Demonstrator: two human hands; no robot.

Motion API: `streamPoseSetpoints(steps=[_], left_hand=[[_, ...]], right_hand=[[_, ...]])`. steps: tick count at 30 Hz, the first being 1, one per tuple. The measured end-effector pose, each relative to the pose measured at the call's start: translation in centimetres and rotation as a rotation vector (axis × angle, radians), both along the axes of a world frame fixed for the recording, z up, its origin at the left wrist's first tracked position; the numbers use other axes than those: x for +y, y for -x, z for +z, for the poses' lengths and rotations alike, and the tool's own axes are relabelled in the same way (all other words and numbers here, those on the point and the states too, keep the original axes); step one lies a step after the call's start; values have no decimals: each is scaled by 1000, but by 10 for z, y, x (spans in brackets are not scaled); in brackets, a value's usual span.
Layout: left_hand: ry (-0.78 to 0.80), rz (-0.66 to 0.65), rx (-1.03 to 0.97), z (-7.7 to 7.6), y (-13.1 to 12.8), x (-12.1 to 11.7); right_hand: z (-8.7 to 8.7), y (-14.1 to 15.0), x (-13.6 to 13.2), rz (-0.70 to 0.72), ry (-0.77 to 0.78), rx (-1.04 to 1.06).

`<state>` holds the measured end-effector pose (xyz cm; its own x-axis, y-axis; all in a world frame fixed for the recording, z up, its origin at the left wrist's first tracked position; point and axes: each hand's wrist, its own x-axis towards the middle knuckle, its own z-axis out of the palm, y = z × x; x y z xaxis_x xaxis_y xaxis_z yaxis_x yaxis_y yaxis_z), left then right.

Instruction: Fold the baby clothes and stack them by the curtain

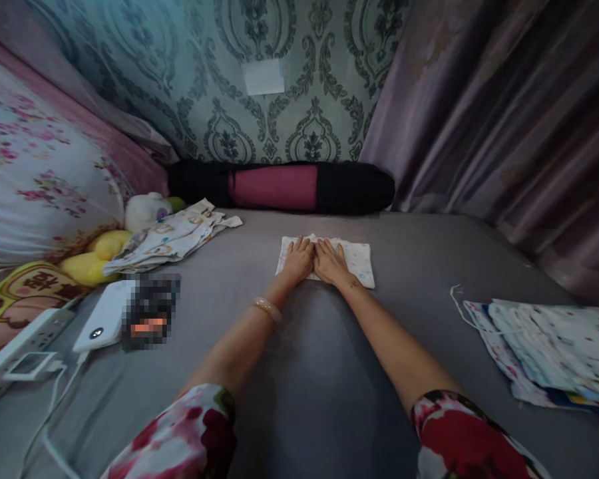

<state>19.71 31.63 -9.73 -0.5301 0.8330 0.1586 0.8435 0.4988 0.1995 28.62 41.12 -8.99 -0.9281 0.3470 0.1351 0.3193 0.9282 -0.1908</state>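
A white cloth (360, 261) with a small pale print lies folded into a flat rectangle on the grey bed sheet (219, 299). My left hand (298, 259) rests flat on its left part, fingers stretched away from me. Beside it, nearly touching, my right hand (330, 261) presses flat near the cloth's middle with fingers spread. Neither hand grips anything. The palms hide part of the cloth beneath them.
Folded printed cloths (554, 346) are stacked at the right. A crumpled printed garment (174, 236), plush toys (107, 246), a white power bank (107, 316) and a power strip (24, 352) lie left. A black and pink bolster (274, 187) lines the wall.
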Motion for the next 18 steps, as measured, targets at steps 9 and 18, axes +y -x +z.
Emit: streamPoseSetpoints(steps=[9,18], left_hand=[[-30,25,-37,-7,-1,-1],[-30,140,40,-9,-2,-2]], right_hand=[[-10,-1,2,-2,-11,20],[-11,-6,3,-132,-14,24]])
